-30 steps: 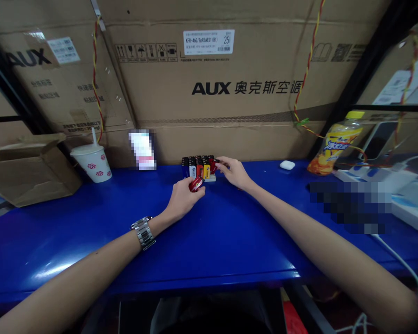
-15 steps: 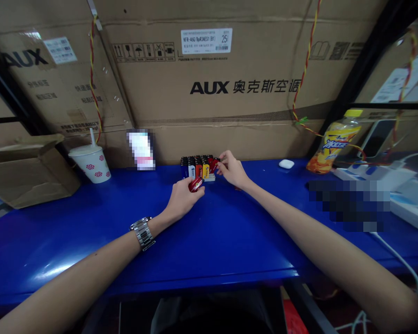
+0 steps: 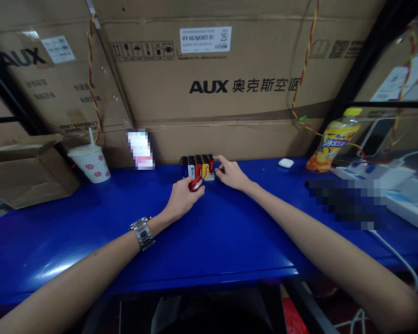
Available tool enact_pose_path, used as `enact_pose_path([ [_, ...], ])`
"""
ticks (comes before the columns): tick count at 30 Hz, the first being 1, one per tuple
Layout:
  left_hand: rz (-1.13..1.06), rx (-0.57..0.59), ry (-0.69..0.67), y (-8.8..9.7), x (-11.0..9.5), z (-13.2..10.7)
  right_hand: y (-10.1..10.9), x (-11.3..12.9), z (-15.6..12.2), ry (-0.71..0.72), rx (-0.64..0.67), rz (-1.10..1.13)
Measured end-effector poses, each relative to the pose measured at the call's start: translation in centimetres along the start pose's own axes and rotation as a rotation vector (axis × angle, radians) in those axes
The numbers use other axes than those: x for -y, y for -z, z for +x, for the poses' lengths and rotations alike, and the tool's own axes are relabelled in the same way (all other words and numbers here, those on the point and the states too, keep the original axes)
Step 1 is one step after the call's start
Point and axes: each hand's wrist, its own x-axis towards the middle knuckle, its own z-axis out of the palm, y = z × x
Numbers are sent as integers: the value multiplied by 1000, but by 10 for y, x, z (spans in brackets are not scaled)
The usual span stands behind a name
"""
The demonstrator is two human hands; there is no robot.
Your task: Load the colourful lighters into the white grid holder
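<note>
Rows of lighters (image 3: 191, 170) in several colours, blue, white, orange, yellow and red, stand upright in a white tray (image 3: 211, 177) against the back of the blue table. My left hand (image 3: 184, 195) is in front of the tray, its fingers closed around a red lighter (image 3: 196, 184); whether it holds more than one is hidden. Beside the tray's right end is my right hand (image 3: 232, 174), with index finger and thumb apart. Its fingertips are close to the upright red lighter (image 3: 211, 166) in the end row, and I see nothing held between them.
Left of the tray stand a phone (image 3: 141, 149), a white cup (image 3: 90, 162) with a straw and an open cardboard box (image 3: 31, 171). To the right are a white earbud case (image 3: 286, 163), a drink bottle (image 3: 334, 141) and a power strip (image 3: 409, 199). Large cartons (image 3: 244, 111) wall the back.
The tilted red lighter in my right fingers now stands upright in the tray's right end row. My right hand has let go and its fingers have spread. My left hand has stayed put.
</note>
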Motion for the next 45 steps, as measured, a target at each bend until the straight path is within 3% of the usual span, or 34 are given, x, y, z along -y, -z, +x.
enact_pose_path([
  [3, -5, 7, 7, 1, -1, -1, 1, 7, -4, -46, -28, -50],
  [7, 12, -1, 17, 1, -2, -1, 4, 24, -9, 57, -74, 78],
  [14, 53, 2, -29, 1, -1, 0, -5, 51, -14, 150, 136, 485],
  [17, 4, -8, -39, 0, 2, 1, -6, 44, -9, 115, 93, 596],
  [22, -112, 32, 9, -4, 8, 2, 6, 5, 1, -26, -173, 669],
  [25, -127, 48, 29, -4, 6, 1, 10, -17, 3, -77, -257, 599],
  [28, -130, 65, 41, -3, 3, 1, 6, -23, 5, -94, -217, 476],
  [32, -110, 68, 38, -2, 1, 1, -2, -11, 3, -15, -121, 287],
  [37, -118, 56, 20, -4, 4, 1, -4, 5, 0, 90, -109, 135],
  [41, -111, 57, 14, -5, 6, 1, 7, 7, 0, 104, -36, -26],
  [45, -82, 68, 10, -3, 4, 0, 35, 6, -3, -41, 128, -257],
])
